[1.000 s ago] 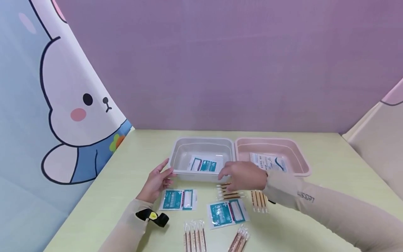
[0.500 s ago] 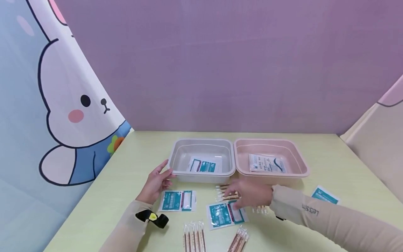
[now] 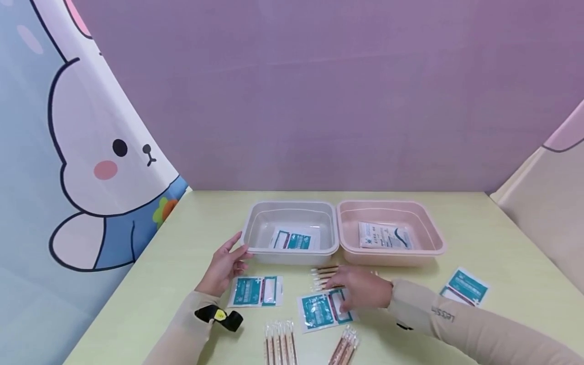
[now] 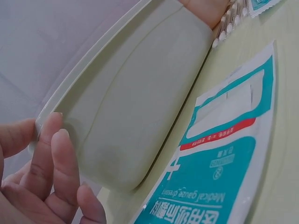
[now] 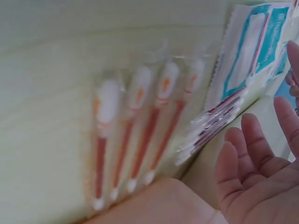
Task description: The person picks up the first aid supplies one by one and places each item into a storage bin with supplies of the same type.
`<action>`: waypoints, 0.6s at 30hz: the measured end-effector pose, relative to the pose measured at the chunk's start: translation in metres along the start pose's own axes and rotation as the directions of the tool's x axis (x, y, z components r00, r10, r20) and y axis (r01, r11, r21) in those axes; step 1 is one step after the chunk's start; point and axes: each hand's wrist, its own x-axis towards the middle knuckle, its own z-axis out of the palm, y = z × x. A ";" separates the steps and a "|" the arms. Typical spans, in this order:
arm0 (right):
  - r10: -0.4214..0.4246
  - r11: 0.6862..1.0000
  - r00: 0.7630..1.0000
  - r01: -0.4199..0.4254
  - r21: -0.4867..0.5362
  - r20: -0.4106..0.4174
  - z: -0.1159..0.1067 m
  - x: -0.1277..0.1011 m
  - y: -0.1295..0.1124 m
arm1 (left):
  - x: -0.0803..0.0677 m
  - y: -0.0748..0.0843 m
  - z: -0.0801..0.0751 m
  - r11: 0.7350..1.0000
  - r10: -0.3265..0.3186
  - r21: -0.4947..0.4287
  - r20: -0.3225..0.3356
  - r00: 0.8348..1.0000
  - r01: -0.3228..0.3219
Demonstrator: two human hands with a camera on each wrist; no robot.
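My left hand [image 3: 222, 266] pinches the near left corner of the grey bin [image 4: 135, 98] between thumb and fingers. Below that corner lies a teal-and-white gauze dressing packet [image 3: 248, 291], its lettering visible in the left wrist view. My right hand [image 3: 365, 288] hovers low over a second gauze packet [image 3: 317, 310] and a pack of cotton swabs [image 3: 321, 279], overlapping both. Its fingers are loosely bent, and nothing shows in the palm in the right wrist view. Another swab pack [image 5: 161, 93], with brown sticks and orange arrows, appears blurred there; the right hand mostly hides it from the head camera.
Against the grey bin stands a pink bin [image 3: 388, 259] holding a white printed packet [image 3: 383, 235]. A gauze packet [image 3: 298, 241] lies inside the grey bin. Two swab packs [image 3: 280, 343] are at the table's front. One more gauze packet [image 3: 466, 286] lies to the right, partly under the sleeve.
My right hand has moved from the grey bin's near right corner toward me, down over the swabs and gauze packet. The left hand keeps its grip on the bin.
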 end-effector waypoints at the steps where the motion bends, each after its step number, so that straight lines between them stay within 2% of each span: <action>1: 0.008 1.000 1.000 -0.008 -0.008 0.001 0.002 0.000 0.000 | 0.000 0.000 0.000 1.000 0.000 -0.003 0.000 1.000 0.000; 5: 0.073 0.997 0.997 -0.073 -0.016 0.024 0.009 0.002 0.001 | 0.000 -0.001 -0.001 1.000 0.007 -0.006 0.011 1.000 -0.007; 8: 0.092 0.995 0.995 -0.091 -0.026 0.038 0.013 0.002 0.001 | 0.000 -0.001 0.000 1.000 0.008 -0.006 0.013 1.000 -0.008; 15: 0.042 0.994 0.998 -0.037 -0.102 0.049 0.016 0.005 0.004 | -0.001 -0.001 0.001 1.000 0.008 -0.012 0.003 1.000 -0.008; 18: 0.058 0.992 0.997 -0.051 -0.117 0.057 0.016 0.007 0.004 | -0.001 -0.002 0.001 1.000 0.012 -0.008 -0.002 1.000 -0.012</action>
